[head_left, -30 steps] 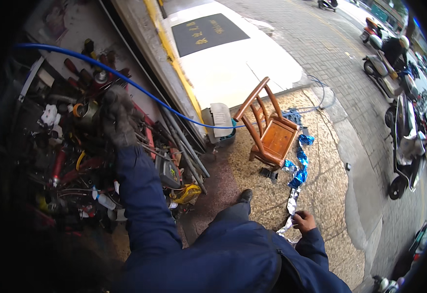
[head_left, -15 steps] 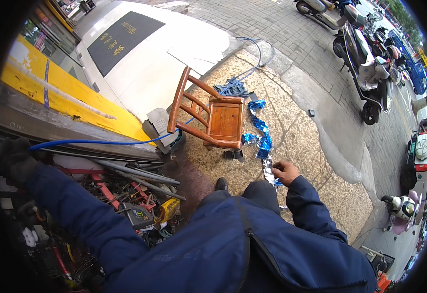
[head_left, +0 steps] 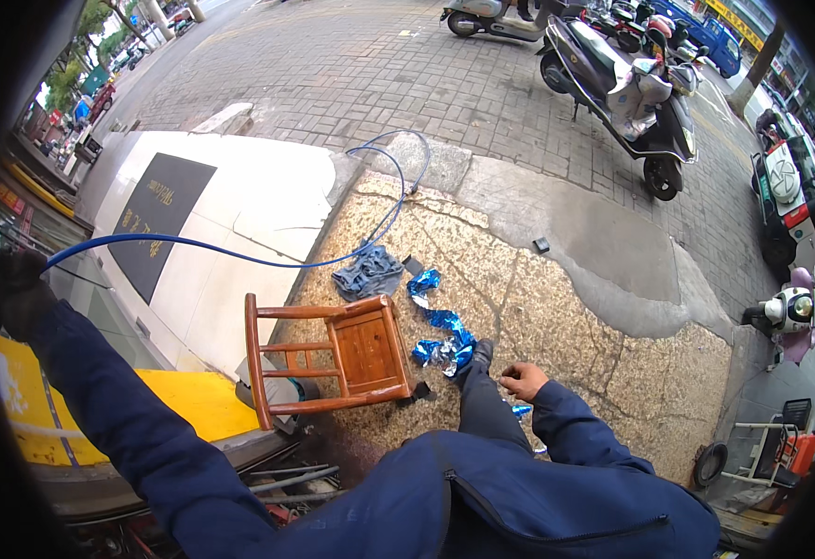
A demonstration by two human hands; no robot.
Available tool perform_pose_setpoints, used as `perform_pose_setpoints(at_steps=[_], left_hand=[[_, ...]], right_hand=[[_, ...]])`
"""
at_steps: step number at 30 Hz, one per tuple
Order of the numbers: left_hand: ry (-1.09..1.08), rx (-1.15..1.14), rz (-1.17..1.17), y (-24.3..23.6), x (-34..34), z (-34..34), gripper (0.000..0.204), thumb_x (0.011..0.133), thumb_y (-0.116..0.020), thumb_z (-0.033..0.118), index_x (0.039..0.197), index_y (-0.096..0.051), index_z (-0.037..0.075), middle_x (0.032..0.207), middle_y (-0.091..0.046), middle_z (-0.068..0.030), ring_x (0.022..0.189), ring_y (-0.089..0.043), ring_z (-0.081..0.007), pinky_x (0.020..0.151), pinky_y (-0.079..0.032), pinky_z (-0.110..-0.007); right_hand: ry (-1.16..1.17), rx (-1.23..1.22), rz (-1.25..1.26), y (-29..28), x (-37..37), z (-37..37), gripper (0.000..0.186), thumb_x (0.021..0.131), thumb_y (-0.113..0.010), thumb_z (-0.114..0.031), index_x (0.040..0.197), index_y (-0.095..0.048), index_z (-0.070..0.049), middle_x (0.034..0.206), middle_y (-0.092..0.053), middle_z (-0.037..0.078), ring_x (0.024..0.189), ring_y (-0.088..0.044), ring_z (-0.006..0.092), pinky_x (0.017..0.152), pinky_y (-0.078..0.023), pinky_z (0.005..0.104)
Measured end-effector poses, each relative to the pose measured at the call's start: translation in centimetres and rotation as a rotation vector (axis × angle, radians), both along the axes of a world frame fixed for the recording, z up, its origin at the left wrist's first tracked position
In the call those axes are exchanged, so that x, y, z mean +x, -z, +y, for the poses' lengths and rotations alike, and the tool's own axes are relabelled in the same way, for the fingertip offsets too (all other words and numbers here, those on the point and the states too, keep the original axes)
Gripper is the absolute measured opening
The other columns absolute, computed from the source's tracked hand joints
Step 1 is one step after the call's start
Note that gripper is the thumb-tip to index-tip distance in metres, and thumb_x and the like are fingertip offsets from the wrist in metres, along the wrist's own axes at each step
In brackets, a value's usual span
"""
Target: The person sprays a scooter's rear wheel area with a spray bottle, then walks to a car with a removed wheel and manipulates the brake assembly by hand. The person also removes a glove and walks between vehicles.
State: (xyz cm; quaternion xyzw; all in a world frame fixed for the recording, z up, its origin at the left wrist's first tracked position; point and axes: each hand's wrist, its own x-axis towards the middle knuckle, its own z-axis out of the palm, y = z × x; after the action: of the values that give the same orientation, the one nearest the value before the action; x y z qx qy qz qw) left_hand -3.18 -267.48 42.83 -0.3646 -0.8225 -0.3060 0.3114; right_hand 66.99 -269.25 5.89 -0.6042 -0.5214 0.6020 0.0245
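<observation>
Head camera view: the left hand (head_left: 21, 291), out at the dim left rim, looks closed around a blue hose (head_left: 146, 238). The right hand (head_left: 524, 380) hangs over the speckled ground (head_left: 566, 326) with its fingers curled; whether anything is pinched there, I cannot tell.

For good handling, a firm but easy grip should serve — enough to stop the hose slipping, not so hard that it kinks. Lifting it clear of the wooden chair (head_left: 368, 356) would be wise, since a low, sideways pull could catch on the backrest. The loop at the far end would best be opened gently rather than yanked tight.

From the left hand the hose runs rightward in a shallow sag, passes beyond the chair and beside the crumpled rag (head_left: 370, 273), then curls into that loop near the brick paving (head_left: 267, 102). It lies well apart from the right hand — the blue foil (head_left: 452, 326) is nearer there.
</observation>
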Motion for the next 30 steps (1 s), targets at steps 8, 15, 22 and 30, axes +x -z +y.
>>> perform_pose_setpoints(at_steps=[8, 15, 22, 30], left_hand=[[-0.152, 0.043, 0.026, 0.4, 6.5, 10.5, 0.025, 0.095, -0.050, 0.019, 0.105, -0.056, -0.003, 0.091, -0.060, -0.0107, 0.085, -0.059, -0.0179, 0.075, -0.051, -0.030], [-0.010, 0.223, 0.239, -0.8, 19.3, 16.2, 0.026, 0.095, -0.050, 0.022, 0.101, -0.057, -0.002, 0.087, -0.060, -0.0102, 0.083, -0.059, -0.0179, 0.075, -0.051, -0.031], [0.221, 0.047, 0.487, 7.8, 32.7, 30.0, 0.026, 0.095, -0.050, 0.023, 0.098, -0.059, -0.001, 0.084, -0.060, -0.0095, 0.082, -0.060, -0.0174, 0.073, -0.052, -0.031], [0.665, 0.483, -0.566, 9.1, 34.6, 48.0, 0.030, 0.092, -0.048, 0.028, 0.100, -0.056, 0.000, 0.087, -0.058, -0.0099, 0.070, -0.058, -0.0178, 0.063, -0.052, -0.028]], right_hand=[[-0.183, 0.222, -0.085, -0.9, 5.4, 25.6, 0.040, 0.079, -0.068, -0.034, 0.100, -0.068, 0.000, 0.093, -0.069, 0.018, 0.087, -0.067, 0.0304, 0.078, -0.053, 0.0382], [-0.308, 0.487, 0.004, -10.0, -4.8, 48.2, 0.039, 0.077, -0.066, -0.035, 0.096, -0.068, -0.001, 0.090, -0.069, 0.018, 0.084, -0.066, 0.0322, 0.077, -0.053, 0.0392], [-1.049, 0.849, 1.055, -20.8, -30.5, 52.2, 0.069, 0.065, -0.077, -0.026, 0.124, -0.051, -0.002, 0.119, -0.055, 0.023, 0.111, -0.053, 0.0376, 0.094, -0.045, 0.0424], [-0.935, 0.561, 0.885, -19.4, -31.3, 63.0, 0.028, 0.075, -0.071, -0.028, 0.070, -0.059, -0.003, 0.063, -0.056, 0.020, 0.066, -0.059, 0.0414, 0.055, -0.043, 0.0445]])
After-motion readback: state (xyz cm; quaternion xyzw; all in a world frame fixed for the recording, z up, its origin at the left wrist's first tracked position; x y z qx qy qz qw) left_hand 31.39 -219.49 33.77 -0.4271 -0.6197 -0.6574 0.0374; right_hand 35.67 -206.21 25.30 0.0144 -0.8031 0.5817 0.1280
